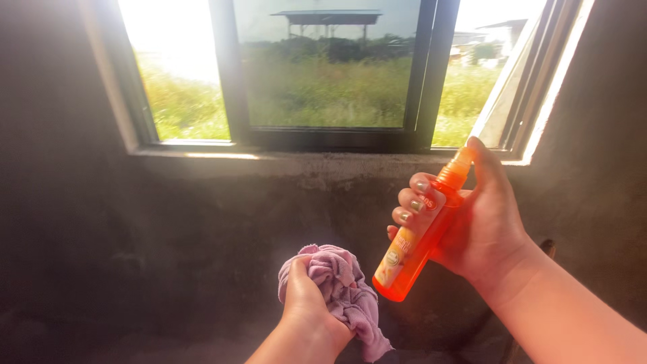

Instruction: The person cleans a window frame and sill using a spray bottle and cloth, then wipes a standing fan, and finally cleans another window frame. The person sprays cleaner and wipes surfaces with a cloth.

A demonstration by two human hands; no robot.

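Now right hand (486, 226) grips orange spray bottle (421, 232), index finger on nozzle, aimed at window pane (327, 64); left hand (304, 300) clutches bunched lilac cloth (347, 293) below sill (283, 162). Wiping apparently not yet begun.

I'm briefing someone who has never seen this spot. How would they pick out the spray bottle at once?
Start at the dark-framed window and drop below its concrete sill, towards the right. There the right hand grips a slim translucent orange plastic spray bottle, tilted, with the forefinger on its nozzle. It is the only bright, hard thing there; the left hand beside it holds a crumpled lilac cloth.
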